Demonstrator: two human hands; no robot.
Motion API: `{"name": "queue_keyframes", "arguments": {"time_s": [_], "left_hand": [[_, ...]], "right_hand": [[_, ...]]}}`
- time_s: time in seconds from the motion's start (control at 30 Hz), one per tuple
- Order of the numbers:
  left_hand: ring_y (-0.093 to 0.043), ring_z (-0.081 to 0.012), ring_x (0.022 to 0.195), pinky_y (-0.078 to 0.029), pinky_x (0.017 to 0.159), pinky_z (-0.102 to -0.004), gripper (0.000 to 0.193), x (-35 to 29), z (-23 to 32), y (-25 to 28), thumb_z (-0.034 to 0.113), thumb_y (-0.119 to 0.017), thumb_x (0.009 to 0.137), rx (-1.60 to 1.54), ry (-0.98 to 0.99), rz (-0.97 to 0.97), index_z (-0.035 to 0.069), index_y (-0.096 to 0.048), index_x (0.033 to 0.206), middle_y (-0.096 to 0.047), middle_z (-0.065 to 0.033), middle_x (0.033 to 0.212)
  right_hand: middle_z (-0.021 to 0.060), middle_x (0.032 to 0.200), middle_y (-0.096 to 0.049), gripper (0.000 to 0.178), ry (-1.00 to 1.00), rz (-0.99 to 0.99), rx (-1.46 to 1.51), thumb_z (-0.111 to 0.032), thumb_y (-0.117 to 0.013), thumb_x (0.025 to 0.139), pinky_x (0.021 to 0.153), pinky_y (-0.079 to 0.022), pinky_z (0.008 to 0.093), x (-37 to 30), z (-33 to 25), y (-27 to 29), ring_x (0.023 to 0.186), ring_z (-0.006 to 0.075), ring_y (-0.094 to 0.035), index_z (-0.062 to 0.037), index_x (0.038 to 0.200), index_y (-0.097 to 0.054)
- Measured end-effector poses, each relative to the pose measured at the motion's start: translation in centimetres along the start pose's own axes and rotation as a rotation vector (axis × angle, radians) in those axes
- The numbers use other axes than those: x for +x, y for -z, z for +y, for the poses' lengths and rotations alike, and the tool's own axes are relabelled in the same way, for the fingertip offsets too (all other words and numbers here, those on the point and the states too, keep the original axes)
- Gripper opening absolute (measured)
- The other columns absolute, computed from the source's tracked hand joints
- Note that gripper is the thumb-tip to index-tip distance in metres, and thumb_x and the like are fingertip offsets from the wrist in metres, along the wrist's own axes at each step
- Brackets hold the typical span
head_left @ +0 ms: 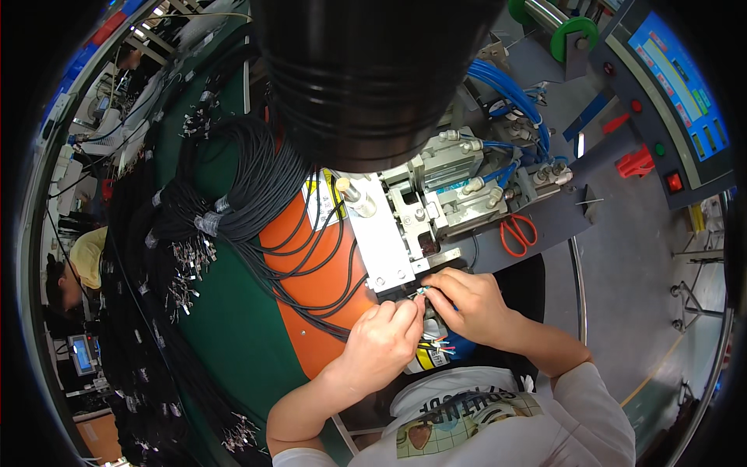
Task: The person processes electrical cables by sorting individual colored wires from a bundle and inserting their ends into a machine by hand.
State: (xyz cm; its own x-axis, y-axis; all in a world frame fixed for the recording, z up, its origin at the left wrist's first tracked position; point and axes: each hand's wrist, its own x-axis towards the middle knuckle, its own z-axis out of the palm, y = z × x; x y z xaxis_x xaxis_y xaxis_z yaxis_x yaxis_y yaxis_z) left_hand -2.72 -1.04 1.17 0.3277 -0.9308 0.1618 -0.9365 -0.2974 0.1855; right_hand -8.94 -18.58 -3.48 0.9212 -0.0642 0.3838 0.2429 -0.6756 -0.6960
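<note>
My left hand (383, 346) is closed, its thumb and fingertips pinched around the end of a black cable. Facing it, my right hand (473, 308) pinches the thin wires (422, 291) at that cable's end, a small white and teal bit between the fingertips. Both hands meet at the near edge of a metal press machine (420, 210). Below them hang more loose coloured wire ends (442, 345), beside a yellow label. Several black cables (311, 268) run from a tied bundle across an orange board (299, 319) towards my left hand. My fingers hide most of the wire ends.
A big black cylinder (373, 78) blocks the upper middle. Red-handled scissors (517, 235) lie right of the machine, under blue air hoses (506, 86). A control panel with a screen (681, 86) stands at right. Cable bundles (226, 179) cover the green mat (233, 335); a person sits far left.
</note>
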Motion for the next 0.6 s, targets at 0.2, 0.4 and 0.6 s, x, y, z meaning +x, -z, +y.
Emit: {"name": "queue_keyframes", "arguments": {"time_s": [0.2,0.4,0.6], "left_hand": [[-0.053,-0.0185,0.071,-0.044,0.058,-0.0295,0.043,0.0,0.2,0.0,0.005,-0.060,0.073,-0.025,-0.013,-0.013,-0.007,-0.060,0.114,-0.048,-0.0062,0.081],[-0.053,-0.0190,0.071,-0.045,0.060,-0.0305,0.043,0.2,0.4,0.2,0.004,-0.060,0.073,-0.002,0.026,-0.031,-0.007,-0.060,0.114,-0.048,-0.0068,0.083],[-0.052,-0.0197,0.072,-0.044,0.060,-0.0303,0.048,0.1,0.3,0.3,0.004,-0.060,0.070,-0.023,0.016,-0.035,-0.007,-0.059,0.117,-0.048,-0.0070,0.083]], "right_hand": [[0.0090,0.077,-0.064,0.008,-0.008,-0.046,0.012,-0.005,-0.065,0.082,0.051,-0.049,0.0335,0.2,-0.3,0.4,0.060,0.0260,-0.063,-0.0015,0.088,-0.064],[0.0082,0.076,-0.063,0.005,-0.008,-0.114,-0.082,-0.006,-0.065,0.082,0.049,-0.048,0.0343,0.7,-0.9,1.0,0.057,0.0263,-0.062,-0.0030,0.085,-0.063],[0.0086,0.074,-0.062,0.006,0.031,-0.071,-0.064,-0.006,-0.065,0.082,0.048,-0.048,0.0341,0.3,-0.6,0.7,0.056,0.0257,-0.062,-0.0022,0.086,-0.062]]}}
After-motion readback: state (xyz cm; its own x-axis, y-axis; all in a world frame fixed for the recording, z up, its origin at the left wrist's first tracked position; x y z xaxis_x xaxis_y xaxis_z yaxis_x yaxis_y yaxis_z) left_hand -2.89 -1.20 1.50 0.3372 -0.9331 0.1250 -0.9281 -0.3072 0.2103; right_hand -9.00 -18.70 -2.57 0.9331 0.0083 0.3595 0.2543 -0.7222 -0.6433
